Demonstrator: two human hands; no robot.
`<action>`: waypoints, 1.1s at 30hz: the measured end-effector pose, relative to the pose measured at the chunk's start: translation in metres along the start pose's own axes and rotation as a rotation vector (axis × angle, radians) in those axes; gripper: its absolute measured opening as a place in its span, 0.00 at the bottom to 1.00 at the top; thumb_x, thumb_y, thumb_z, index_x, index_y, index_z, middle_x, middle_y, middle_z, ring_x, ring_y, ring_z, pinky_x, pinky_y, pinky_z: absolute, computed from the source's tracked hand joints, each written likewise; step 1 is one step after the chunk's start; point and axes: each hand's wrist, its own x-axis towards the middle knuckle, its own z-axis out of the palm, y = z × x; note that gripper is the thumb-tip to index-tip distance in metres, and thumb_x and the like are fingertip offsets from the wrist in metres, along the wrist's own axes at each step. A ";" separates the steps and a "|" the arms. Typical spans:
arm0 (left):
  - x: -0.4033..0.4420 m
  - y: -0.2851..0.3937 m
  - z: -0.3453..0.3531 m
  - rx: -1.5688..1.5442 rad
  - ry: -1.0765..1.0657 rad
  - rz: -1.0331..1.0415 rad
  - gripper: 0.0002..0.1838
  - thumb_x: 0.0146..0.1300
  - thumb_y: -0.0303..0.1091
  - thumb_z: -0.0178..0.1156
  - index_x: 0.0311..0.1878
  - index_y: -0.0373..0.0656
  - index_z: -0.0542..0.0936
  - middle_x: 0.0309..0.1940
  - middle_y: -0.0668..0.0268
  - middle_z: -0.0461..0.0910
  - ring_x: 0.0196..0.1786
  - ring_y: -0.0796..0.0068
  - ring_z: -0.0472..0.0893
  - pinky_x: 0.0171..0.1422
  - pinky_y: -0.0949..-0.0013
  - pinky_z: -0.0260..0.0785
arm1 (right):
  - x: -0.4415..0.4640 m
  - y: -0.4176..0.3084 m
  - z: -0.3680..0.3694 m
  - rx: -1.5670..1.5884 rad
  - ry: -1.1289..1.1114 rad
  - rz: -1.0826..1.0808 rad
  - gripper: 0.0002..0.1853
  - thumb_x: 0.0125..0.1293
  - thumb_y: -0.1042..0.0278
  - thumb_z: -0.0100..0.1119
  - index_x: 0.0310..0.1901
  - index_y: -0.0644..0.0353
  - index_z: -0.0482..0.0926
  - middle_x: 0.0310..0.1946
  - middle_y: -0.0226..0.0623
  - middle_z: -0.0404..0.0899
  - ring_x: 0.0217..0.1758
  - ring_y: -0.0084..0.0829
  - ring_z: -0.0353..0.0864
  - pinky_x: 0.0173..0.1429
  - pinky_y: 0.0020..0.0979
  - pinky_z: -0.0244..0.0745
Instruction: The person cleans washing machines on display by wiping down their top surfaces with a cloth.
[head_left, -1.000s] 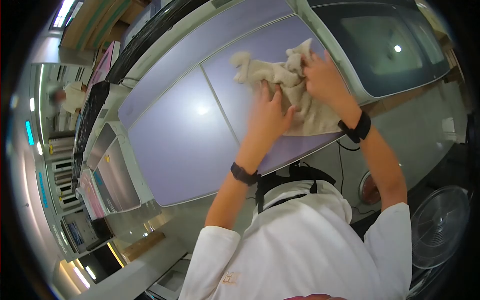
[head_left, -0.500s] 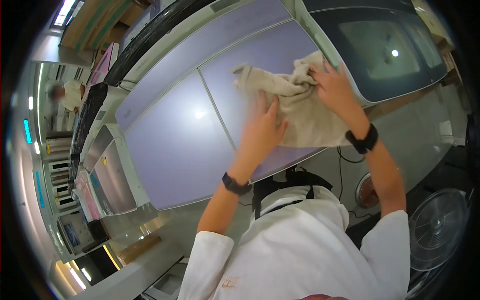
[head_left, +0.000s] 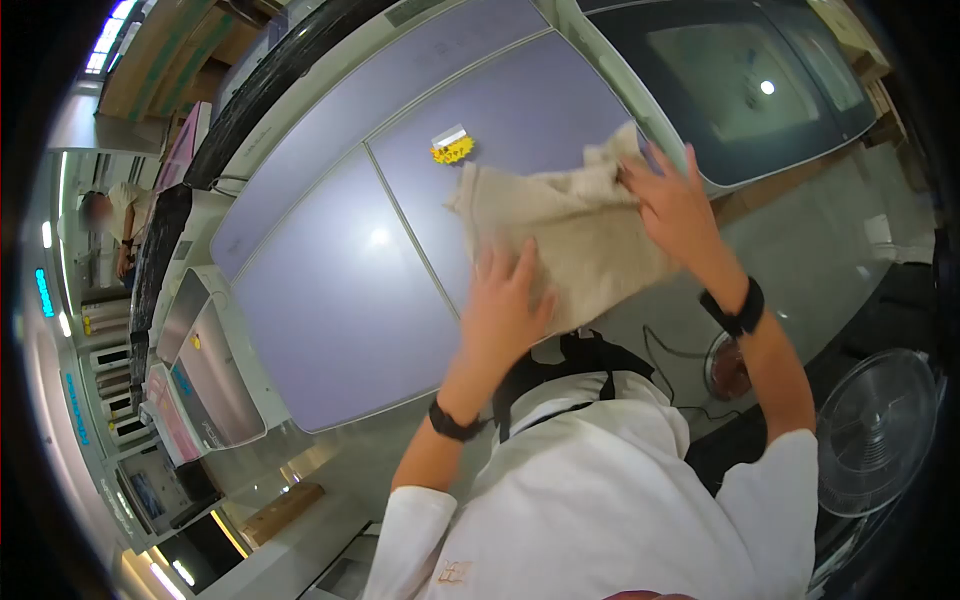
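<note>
Well, your left hand (head_left: 508, 300) stretches forward, fingers spread loose on the cloth (head_left: 605, 240), which drapes the purple lid (head_left: 330, 280); your right hand (head_left: 682, 208) meets its bunched corner, grip unclear. Beyond, a yellow label (head_left: 453, 150) is unreadable.

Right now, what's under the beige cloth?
Part of the purple panel, which shows left of the beige cloth and beyond its far edge. A yellow tag lies uncovered there. Anything else directly beneath the cloth is hidden.
</note>
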 end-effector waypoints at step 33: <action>-0.059 0.008 0.009 -0.055 0.029 -0.029 0.35 0.63 0.39 0.71 0.71 0.37 0.75 0.80 0.39 0.60 0.81 0.32 0.60 0.80 0.40 0.62 | -0.032 -0.070 -0.006 0.118 -0.021 0.044 0.17 0.63 0.75 0.56 0.50 0.56 0.89 0.68 0.32 0.82 0.77 0.48 0.70 0.80 0.75 0.46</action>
